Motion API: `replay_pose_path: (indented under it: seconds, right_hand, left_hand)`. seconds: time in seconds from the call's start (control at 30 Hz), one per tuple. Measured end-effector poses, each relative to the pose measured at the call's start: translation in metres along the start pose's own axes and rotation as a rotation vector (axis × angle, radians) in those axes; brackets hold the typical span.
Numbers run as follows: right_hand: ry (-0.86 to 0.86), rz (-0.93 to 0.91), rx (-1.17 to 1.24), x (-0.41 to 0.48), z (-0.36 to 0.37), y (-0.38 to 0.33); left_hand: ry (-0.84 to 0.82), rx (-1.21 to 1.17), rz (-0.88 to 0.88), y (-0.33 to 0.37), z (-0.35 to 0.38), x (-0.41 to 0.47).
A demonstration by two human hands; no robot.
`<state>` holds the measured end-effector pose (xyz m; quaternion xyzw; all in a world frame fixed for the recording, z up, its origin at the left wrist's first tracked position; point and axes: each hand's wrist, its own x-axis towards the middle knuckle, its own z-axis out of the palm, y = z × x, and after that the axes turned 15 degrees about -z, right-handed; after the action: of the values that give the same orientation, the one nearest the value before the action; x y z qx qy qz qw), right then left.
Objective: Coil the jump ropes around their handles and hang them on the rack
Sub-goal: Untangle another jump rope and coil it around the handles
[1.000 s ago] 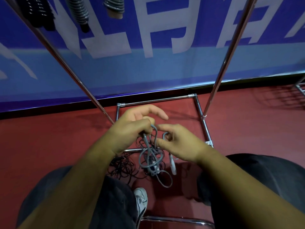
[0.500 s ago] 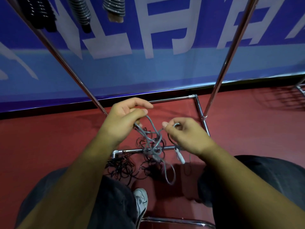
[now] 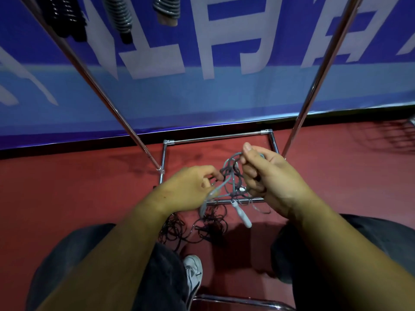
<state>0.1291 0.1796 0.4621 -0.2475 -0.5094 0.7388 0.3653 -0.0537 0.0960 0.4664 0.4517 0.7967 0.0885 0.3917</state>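
Two hands hold one tangled grey jump rope in the air above the base of the rack: the left hand pinches a strand with curled fingers, and the right hand, a bit higher, grips a loop between thumb and bent fingers. One white handle dangles below them, and one black jump rope lies in a messy pile on the red floor. Three coiled ropes hang up top near the rack's two shiny poles.

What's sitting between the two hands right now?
In the head view, tangled loops of the grey jump rope span from the left hand to the right hand; its pale handle dangles just below.
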Motion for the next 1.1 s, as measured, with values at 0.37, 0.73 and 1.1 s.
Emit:
replay_pose_path:
  seconds: [0.37,0.73,1.1]
  right_hand:
    - [-0.1,-0.002,0.069,-0.002,0.004,-0.003]
    - [0.055,-0.133,0.03,-0.001,-0.001,-0.009]
    - [0.201,-0.165,0.116,0.002,-0.006,-0.015]
  left_hand:
    - [0.23,-0.324,0.346,0.013,0.012,0.001]
    - [0.423,-0.226,0.074,0.002,0.006,0.014]
    - [0.323,0.033,-0.129,-0.019,0.0,0.027]
